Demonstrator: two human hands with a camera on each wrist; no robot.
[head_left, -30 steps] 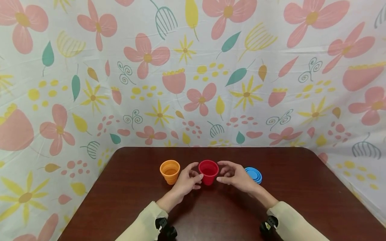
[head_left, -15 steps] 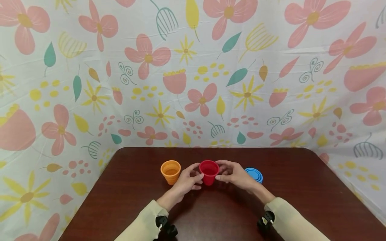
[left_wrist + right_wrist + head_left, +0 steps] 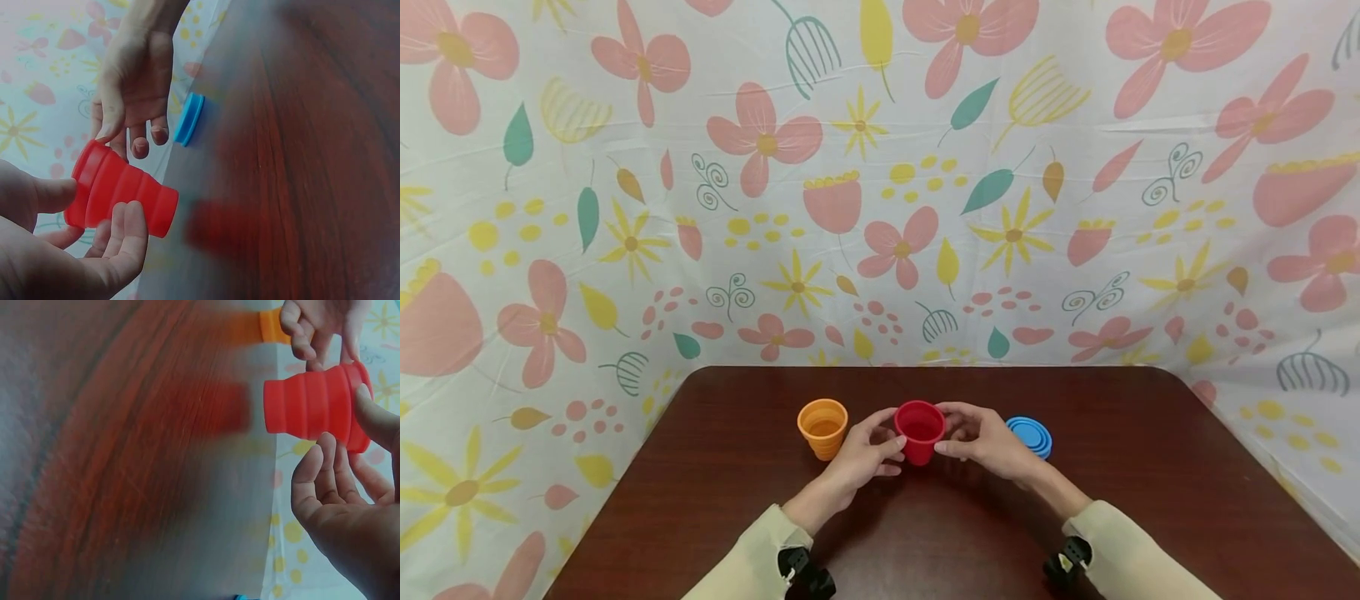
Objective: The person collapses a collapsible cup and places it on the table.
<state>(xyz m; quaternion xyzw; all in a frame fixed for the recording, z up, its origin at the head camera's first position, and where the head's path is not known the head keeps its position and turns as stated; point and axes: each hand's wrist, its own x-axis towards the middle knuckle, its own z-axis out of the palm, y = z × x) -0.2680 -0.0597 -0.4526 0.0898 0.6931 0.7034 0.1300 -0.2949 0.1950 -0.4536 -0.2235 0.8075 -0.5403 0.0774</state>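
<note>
A red collapsible cup (image 3: 919,442), stretched to full height with its mouth up, is between my two hands over the middle of the table. My left hand (image 3: 859,457) pinches its rim from the left, thumb in front and fingers behind and along the ribbed side. From the right, my right hand (image 3: 988,440) holds the same rim between thumb and forefinger. In the right wrist view the cup's stepped wall (image 3: 312,403) shows, with a gap between its base and its reflection in the tabletop. Just left of my left hand stands an orange collapsible cup (image 3: 824,446).
A blue collapsible cup (image 3: 1030,435), folded flat, lies behind my right wrist. The glossy dark brown table (image 3: 917,542) ends at a flower-printed cloth (image 3: 895,167) hanging behind it.
My right hand has moved left from beside the red cup and taken hold of its rim. The red cup has shifted very slightly toward me. The orange and blue cups have not moved.
</note>
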